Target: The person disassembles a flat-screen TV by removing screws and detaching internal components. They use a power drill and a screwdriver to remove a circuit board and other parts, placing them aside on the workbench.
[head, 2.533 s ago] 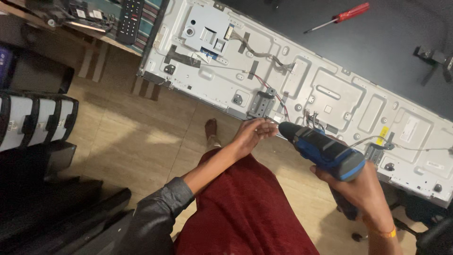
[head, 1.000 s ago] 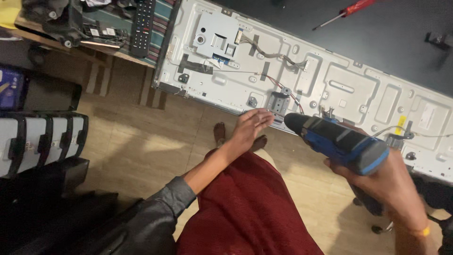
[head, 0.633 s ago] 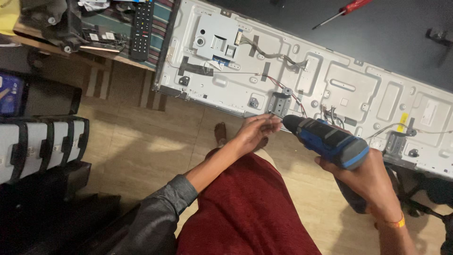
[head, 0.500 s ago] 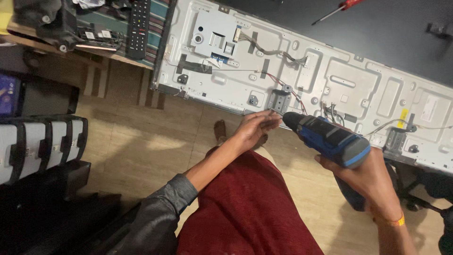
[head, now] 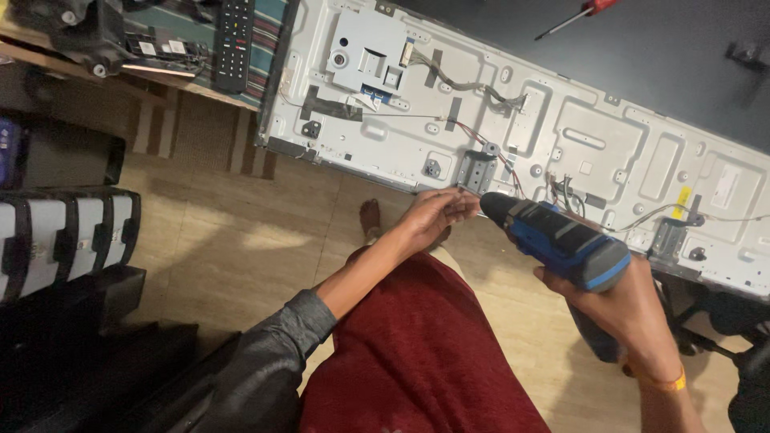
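A large white metal back panel of a flat screen (head: pixel 561 104) lies across the table, with cables and small grey brackets on it. My right hand (head: pixel 622 309) grips a blue and black cordless drill (head: pixel 557 240), its nose pointing left toward a grey bracket (head: pixel 477 170) near the panel's front edge. My left hand (head: pixel 433 215) has its fingers pinched together right at the drill's tip, just below that bracket. What the fingers hold is too small to make out.
A red-handled screwdriver (head: pixel 573 14) lies on the dark table beyond the panel. A black remote (head: pixel 235 40) rests on a striped cloth at the upper left. Black and white boxes (head: pixel 64 240) stand on the floor at left. A bare foot (head: pixel 370 218) shows below the panel.
The drill has swung left and closer to the panel's edge, its tip now meeting my left fingers. My left hand stayed by the bracket.
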